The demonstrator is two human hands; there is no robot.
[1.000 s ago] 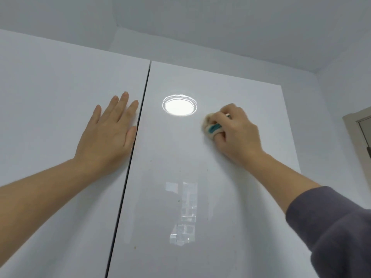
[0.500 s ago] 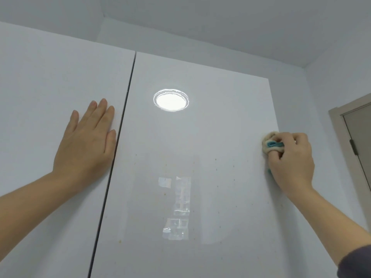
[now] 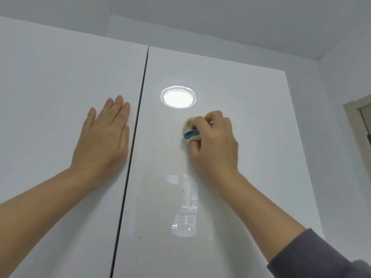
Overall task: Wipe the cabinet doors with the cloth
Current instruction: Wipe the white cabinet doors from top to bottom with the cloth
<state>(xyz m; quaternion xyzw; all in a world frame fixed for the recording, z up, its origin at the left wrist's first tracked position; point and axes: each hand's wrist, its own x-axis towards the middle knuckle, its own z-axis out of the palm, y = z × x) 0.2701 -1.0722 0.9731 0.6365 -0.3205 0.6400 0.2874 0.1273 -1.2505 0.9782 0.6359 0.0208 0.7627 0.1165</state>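
Note:
Two glossy white cabinet doors fill the view, split by a dark vertical gap. My left hand (image 3: 102,135) lies flat with fingers together on the left door (image 3: 50,97), just left of the gap. My right hand (image 3: 214,143) is closed around a bunched cream cloth with a teal stripe (image 3: 190,133) and presses it against the right door (image 3: 251,117), below a bright round light reflection. Most of the cloth is hidden inside the fist. Small brownish specks dot the right door lower down.
The ceiling (image 3: 220,21) runs close above the door tops. A white wall (image 3: 345,137) stands right of the cabinet, with a beige door frame (image 3: 355,121) at the far right edge.
My right hand has swept the cloth leftwards, from the right door's right edge back to its middle under the light reflection. My left hand stays flat on the left door.

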